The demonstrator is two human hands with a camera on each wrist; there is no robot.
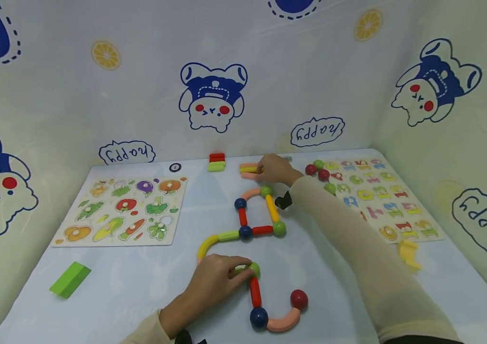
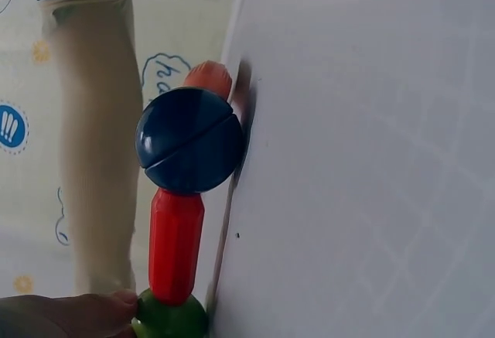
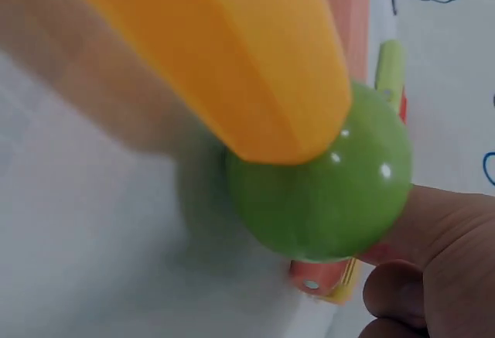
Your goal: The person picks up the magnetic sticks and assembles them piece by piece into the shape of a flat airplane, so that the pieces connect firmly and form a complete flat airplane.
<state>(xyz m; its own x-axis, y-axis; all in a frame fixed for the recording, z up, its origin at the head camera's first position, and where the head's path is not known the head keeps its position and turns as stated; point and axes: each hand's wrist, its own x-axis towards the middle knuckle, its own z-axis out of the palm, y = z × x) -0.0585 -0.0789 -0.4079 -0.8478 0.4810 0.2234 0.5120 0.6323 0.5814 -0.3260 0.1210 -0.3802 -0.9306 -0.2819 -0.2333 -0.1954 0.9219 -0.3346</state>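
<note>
My left hand pinches a light green ball between thumb and fingertips, right where a light green stick joins it. From that ball a red stick leads to a dark blue ball, then a pink curved piece ending in a dark red ball. A yellow curved piece runs up from behind the left hand to a loop of sticks and balls. My right hand reaches to the far sticks, fingertips at a yellow stick between pink pieces; its grip is partly hidden.
A vegetable puzzle board lies left, another puzzle board right. Red and green balls sit beside the right board. Red and light green sticks lie at the back. A green block and a yellow piece lie near the sides.
</note>
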